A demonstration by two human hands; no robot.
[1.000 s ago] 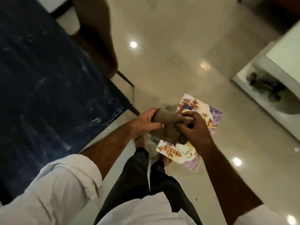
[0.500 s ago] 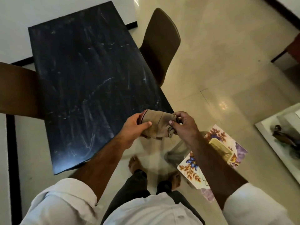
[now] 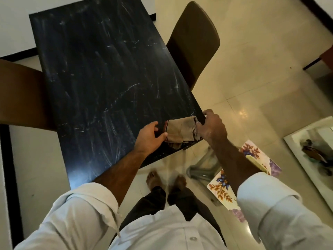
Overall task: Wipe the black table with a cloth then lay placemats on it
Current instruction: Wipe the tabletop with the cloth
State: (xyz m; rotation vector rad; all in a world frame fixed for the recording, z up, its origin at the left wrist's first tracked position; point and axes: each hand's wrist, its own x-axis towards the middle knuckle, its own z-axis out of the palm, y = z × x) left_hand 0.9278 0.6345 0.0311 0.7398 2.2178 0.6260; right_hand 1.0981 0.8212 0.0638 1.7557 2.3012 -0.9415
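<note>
The black table (image 3: 100, 83) fills the upper left, its top streaked with pale smears. A folded tan cloth (image 3: 180, 131) hangs over the table's near right corner, stretched between both hands. My left hand (image 3: 150, 137) holds its left edge with thumb and curled fingers. My right hand (image 3: 211, 127) pinches its right end just past the table's corner. Floral placemats (image 3: 222, 188) lie in a stack low on the right by my legs, partly hidden under my right forearm.
A brown chair (image 3: 194, 40) stands at the table's right side and another brown chair (image 3: 21, 94) at its left. A grey stool leg (image 3: 203, 168) shows beneath the placemats. A white shelf (image 3: 306, 154) with dark objects sits at far right. My bare feet stand on glossy tiles.
My view swung up from the floor to the table. Both hands carried the cloth up and forward from above the placemats to the table's near right corner.
</note>
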